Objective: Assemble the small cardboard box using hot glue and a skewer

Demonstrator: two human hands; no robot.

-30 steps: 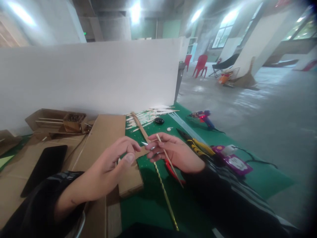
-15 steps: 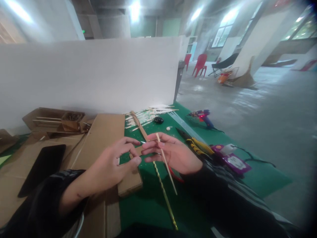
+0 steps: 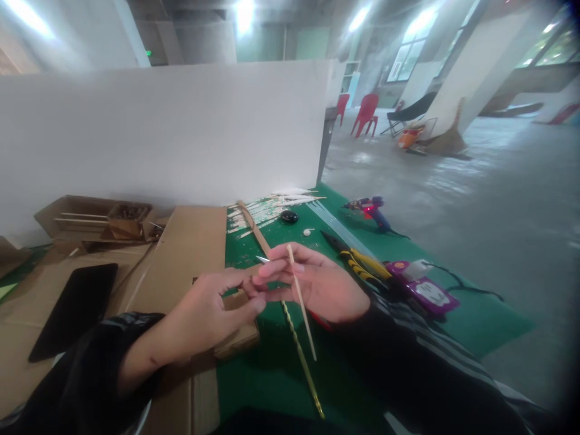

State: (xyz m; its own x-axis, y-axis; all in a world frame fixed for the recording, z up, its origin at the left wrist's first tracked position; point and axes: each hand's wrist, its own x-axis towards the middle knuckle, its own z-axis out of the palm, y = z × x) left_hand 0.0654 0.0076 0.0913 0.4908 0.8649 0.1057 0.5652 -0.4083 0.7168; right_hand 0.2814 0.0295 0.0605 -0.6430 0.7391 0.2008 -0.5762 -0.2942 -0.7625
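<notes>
Beige stick point(image 3: 302, 306), thin, straight; R hand point(image 3: 330, 288) pinching it, L hand point(image 3: 203, 314) can't tell.

Thin stick point(image 3: 302, 308), centre: pale wood, matt, smooth-looking. Pointed tip point(image 3: 261, 260) beside it: silvery, shiny, looks metal. Twisted rod point(image 3: 296, 347), lower centre: brassy metal, glossy. Tabletop point(image 3: 254, 389): green, mostly matt. Cardboard point(image 3: 194, 241), left of centre: brown, matt paper. Black slab point(image 3: 75, 311), lower left: smooth, dark. Purple device point(image 3: 432, 296), right: glossy plastic. Sleeve point(image 3: 408, 368), lower right: black cloth, matt. Floor point(image 3: 362, 158), upper right: grey, shiny.
</notes>
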